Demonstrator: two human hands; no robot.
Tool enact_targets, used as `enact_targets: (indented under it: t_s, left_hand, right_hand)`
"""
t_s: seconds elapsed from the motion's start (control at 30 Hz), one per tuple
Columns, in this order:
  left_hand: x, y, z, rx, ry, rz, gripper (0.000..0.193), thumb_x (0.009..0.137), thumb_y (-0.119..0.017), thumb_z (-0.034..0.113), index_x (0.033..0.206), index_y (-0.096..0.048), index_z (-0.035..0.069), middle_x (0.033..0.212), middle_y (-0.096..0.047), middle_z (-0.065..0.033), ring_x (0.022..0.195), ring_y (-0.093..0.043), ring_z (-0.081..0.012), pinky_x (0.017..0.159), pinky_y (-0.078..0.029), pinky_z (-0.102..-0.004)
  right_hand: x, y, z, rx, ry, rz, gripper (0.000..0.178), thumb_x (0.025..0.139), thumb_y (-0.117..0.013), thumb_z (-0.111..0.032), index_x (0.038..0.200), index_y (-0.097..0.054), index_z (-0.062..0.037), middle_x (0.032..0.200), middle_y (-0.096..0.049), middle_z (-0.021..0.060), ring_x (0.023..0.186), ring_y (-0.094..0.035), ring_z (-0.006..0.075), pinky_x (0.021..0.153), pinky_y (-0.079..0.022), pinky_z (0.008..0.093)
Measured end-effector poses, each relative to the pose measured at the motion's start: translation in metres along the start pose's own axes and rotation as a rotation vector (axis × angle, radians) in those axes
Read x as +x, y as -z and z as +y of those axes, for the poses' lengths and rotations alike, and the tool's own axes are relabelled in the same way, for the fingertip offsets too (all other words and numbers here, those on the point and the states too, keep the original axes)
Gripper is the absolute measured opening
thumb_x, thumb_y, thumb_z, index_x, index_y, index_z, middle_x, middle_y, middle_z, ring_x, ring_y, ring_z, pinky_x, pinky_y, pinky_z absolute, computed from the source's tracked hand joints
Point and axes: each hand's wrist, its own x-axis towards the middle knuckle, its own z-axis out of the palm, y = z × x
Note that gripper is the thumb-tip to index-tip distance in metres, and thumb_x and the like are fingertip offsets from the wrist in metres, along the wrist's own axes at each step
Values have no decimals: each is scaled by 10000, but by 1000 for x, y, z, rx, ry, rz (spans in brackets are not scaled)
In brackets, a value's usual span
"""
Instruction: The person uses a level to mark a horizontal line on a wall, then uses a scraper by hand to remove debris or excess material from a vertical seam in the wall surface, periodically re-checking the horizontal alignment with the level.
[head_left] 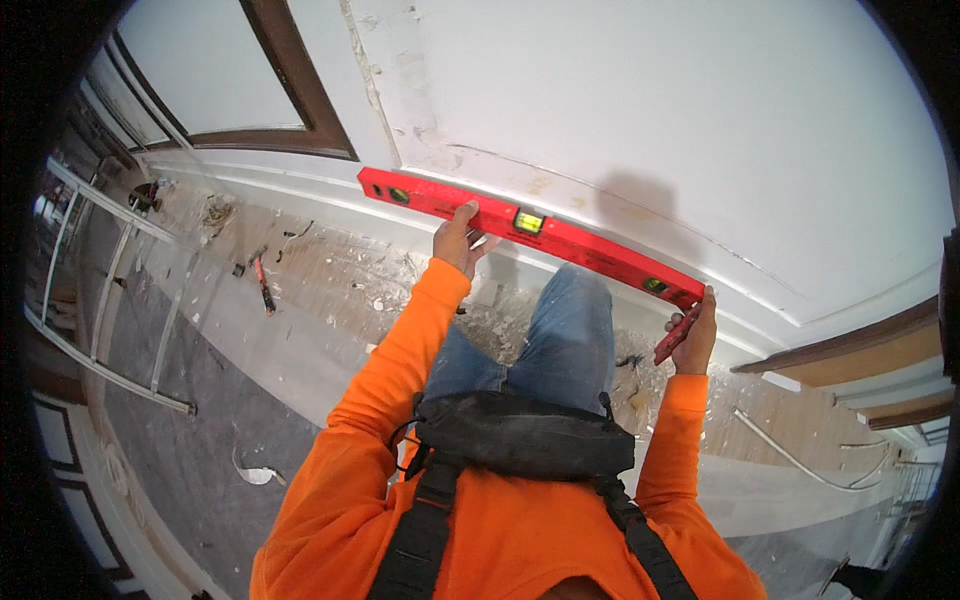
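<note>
A long red spirit level (590, 250) with yellow-green vials lies along the white wall, slanting down to the right. My left hand (460, 242) grips its lower edge left of the middle vial, with the thumb on the front face. At the level's right end, my right hand (698, 342) is closed around a short, flat red tool (676, 336) whose exact kind is unclear. A fingertip of that hand touches the end of the level. The wall (680, 110) behind has a rough horizontal line and patches of bare plaster.
A red-handled hammer (262, 282) lies on the dusty, debris-strewn floor to the left. Beyond it stands a white metal frame (110, 290). A brown-framed panel (290, 80) is at upper left. A thin pale rod (790, 455) rests at right.
</note>
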Motion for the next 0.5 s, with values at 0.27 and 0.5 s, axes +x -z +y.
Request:
enact_targets:
  t_s: [0.27, 0.5]
  left_hand:
    - [45, -39, -10, 260, 143, -6, 491, 783, -701, 470, 1012, -571, 56, 910, -583, -82, 820, -586, -177, 725, -548, -358]
    - [64, -31, -11, 601, 187, -10, 650, 699, -674, 636, 1019, -582, 78, 841, -599, -54, 730, -583, -171, 688, -482, -335]
  right_hand:
    - [47, 6, -15, 23, 190, 40, 446, 940, -543, -470, 1127, -563, -66, 969, -632, 69, 794, -639, 183, 512, -458, 257]
    - [55, -14, -10, -125, 295, 203, 347, 912, -580, -366, 1017, -606, -36, 907, -638, 67, 721, -581, 162, 511, -454, 264]
